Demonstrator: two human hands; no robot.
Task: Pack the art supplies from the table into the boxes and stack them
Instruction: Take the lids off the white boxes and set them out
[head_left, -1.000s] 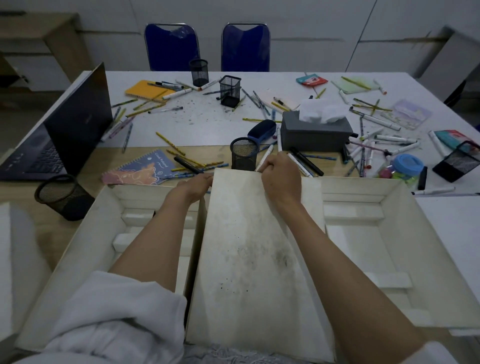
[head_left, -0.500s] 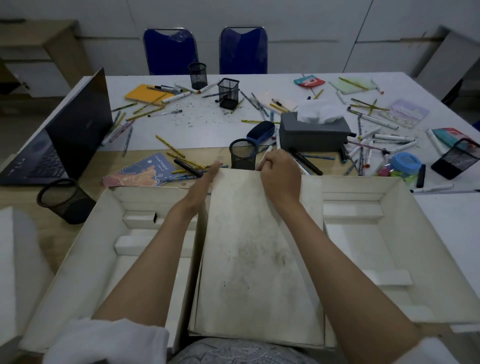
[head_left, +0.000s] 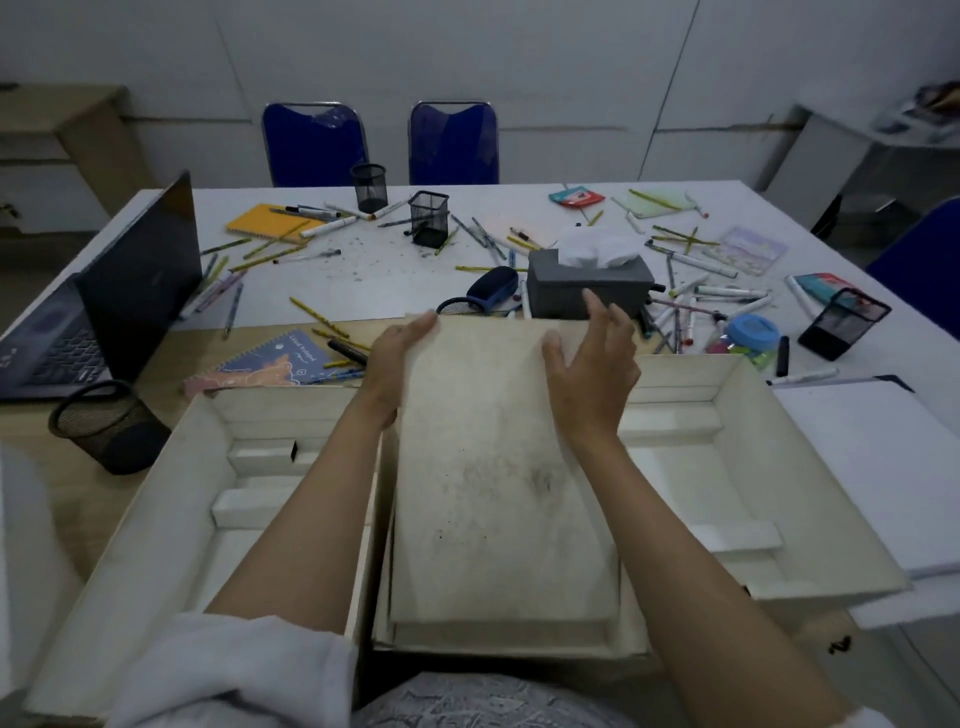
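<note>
A flat, cream-white rectangular cardboard panel (head_left: 498, 467), smudged with grey-black specks and a darker stain near its middle, stands tilted at the centre of the view, its far edge raised and its near edge down inside a shallow white tray (head_left: 511, 642) at 6 o'clock. The left hand (head_left: 397, 358) holds the panel's far left corner at about 11 o'clock, fingers lying along the edge and thumb hidden behind it. The right hand (head_left: 592, 364) rests on the panel's far right part at 1 o'clock, thumb pressed on the face, the other fingers spread and nearly straight past the top edge, gripping nothing.

An open white cardboard box with foam inserts (head_left: 208, 499) sits at 9 o'clock, just beside the panel; a second open white box (head_left: 727, 467) lies at 3 o'clock. Beyond them, from 10 to 2 o'clock, loose markers and pencils (head_left: 691, 291) scatter over the white table (head_left: 363, 270), with a blue spiral notebook (head_left: 280, 358), a grey tissue box (head_left: 587, 283) and a black mesh pen cup (head_left: 428, 218).
</note>
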